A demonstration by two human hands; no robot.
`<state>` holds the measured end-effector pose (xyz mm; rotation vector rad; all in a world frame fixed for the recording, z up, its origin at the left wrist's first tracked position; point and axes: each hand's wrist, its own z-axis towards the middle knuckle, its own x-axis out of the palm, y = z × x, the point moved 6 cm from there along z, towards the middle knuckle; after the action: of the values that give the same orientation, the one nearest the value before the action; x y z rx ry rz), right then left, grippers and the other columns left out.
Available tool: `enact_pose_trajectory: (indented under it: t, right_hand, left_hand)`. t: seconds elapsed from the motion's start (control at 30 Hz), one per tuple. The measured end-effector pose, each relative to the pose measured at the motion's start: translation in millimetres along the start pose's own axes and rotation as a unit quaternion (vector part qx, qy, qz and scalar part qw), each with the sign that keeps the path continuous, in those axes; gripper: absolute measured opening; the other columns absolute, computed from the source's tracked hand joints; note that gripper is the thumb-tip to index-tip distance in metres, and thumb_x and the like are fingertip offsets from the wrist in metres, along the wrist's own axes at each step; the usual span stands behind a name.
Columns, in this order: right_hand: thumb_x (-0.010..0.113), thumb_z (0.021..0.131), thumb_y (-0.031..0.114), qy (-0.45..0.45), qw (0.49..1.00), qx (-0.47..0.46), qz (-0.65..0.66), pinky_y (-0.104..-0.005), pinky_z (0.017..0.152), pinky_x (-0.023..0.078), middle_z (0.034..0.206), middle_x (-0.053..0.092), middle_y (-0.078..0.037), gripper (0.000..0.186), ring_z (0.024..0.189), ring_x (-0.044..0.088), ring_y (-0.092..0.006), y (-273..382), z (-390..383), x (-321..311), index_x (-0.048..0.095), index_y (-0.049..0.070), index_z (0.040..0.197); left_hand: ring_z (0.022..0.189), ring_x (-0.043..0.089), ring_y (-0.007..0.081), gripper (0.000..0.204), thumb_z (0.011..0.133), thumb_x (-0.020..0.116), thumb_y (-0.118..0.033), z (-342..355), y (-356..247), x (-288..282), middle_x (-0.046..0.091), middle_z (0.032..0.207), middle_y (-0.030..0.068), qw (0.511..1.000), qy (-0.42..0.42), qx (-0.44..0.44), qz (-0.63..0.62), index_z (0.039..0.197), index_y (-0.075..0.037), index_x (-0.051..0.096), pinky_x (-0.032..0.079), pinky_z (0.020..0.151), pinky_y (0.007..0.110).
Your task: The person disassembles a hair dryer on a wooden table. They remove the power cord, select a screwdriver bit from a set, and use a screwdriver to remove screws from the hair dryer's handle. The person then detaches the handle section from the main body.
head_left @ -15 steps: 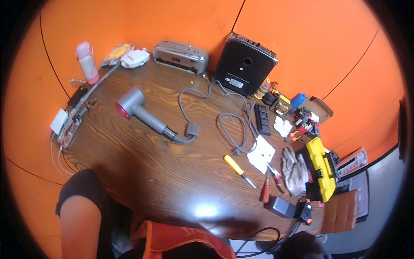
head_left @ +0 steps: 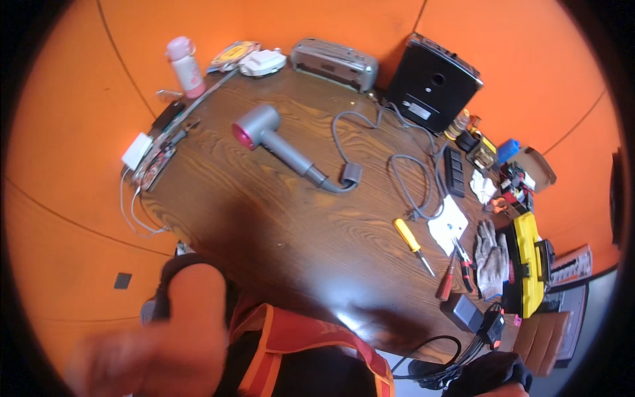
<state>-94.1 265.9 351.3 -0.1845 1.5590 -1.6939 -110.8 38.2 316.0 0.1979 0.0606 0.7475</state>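
Note:
My left hand (head_left: 122,360) is at the lower left, off the table's edge, with the forearm bent back. Motion smears its fingers, and nothing can be made out in them. At the lower right only my right sleeve (head_left: 491,372) and a bit of forearm show; that hand is out of the picture. A grey hair dryer (head_left: 284,149) with a magenta end lies on the wooden table (head_left: 264,225), its cord running right. Both hands are apart from it. A yellow-handled screwdriver (head_left: 414,245) rests to the right, near a red-handled screwdriver (head_left: 448,281) and red-and-black pliers (head_left: 464,264).
White paper (head_left: 447,221), a grey work glove (head_left: 491,258) and a yellow-and-black toolbox (head_left: 527,264) lie on the right. A dark box (head_left: 463,312) sits by the near edge. Behind stand a black speaker-like box (head_left: 433,83) and a pink bottle (head_left: 187,69).
My left hand has come into the picture at the lower left, where only the arm showed before. The whole view has shifted, so the table's things appear farther right and higher.

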Motion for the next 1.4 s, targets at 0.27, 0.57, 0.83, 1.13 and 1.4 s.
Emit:
enact_pose_trajectory:
  t: [0.27,0.57,0.83,1.13,1.4]
  right_hand:
    - [0.049,0.082,0.007,0.034,0.803,0.595,0.024,-0.0253,0.061,0.042,0.074,0.055,-0.011,0.014,0.067,0.053,-0.0185,-62.5,-129.4,60.3,0.053,-0.005,0.078]
    - [0.053,0.084,0.019,0.196,0.627,0.753,-0.038,-0.0357,0.055,0.044,0.064,0.056,-0.017,0.025,0.059,0.056,-0.0314,-62.2,-314.9,169.7,0.054,-0.003,0.072]
    - [0.058,0.07,0.01,0.408,0.706,0.578,-0.034,-0.0367,0.051,0.048,0.063,0.056,-0.009,0.006,0.056,0.058,-0.0242,-12.2,-314.4,212.1,0.054,0.01,0.066]
    - [0.06,0.078,0.024,0.158,0.714,0.616,0.291,-0.0409,0.082,0.044,0.101,0.052,-0.02,0.052,0.091,0.053,-0.0358,93.9,-114.2,364.7,0.043,-0.003,0.119]
    - [0.057,0.082,0.025,0.213,0.605,0.678,0.359,-0.0424,0.064,0.049,0.08,0.059,-0.019,0.044,0.068,0.057,-0.0352,101.4,-130.2,378.9,0.042,-0.003,0.112]
  left_hand:
    - [0.087,0.053,0.0247,0.028,0.078,0.06,-0.018,-168.7,161.6,10.3,0.047,0.1,0.0125,0.794,0.1,-0.474,0.367,0.099,-0.001,0.053,0.045,0.076,0.034]
    - [0.062,0.057,0.0316,0.022,0.078,0.055,-0.018,-196.3,225.1,138.5,0.053,0.07,0.0169,0.788,0.255,-0.549,0.114,0.076,0.003,0.051,0.048,0.056,0.04]
    - [0.071,0.06,0.0324,0.017,0.08,0.05,-0.014,-157.3,148.6,168.2,0.058,0.072,0.0174,0.797,0.367,-0.467,-0.107,0.081,0.002,0.056,0.049,0.06,0.039]
    - [0.075,0.06,0.0195,0.02,0.089,0.046,-0.013,-238.3,109.4,-12.8,0.059,0.081,0.0093,0.756,-0.017,-0.629,0.178,0.102,-0.001,0.054,0.049,0.07,0.031]
    - [0.093,0.056,0.0205,0.042,0.095,0.031,-0.033,-315.5,65.1,-198.5,0.053,0.109,0.0151,0.566,-0.516,-0.55,0.334,0.119,-0.001,0.042,0.047,0.084,0.035]
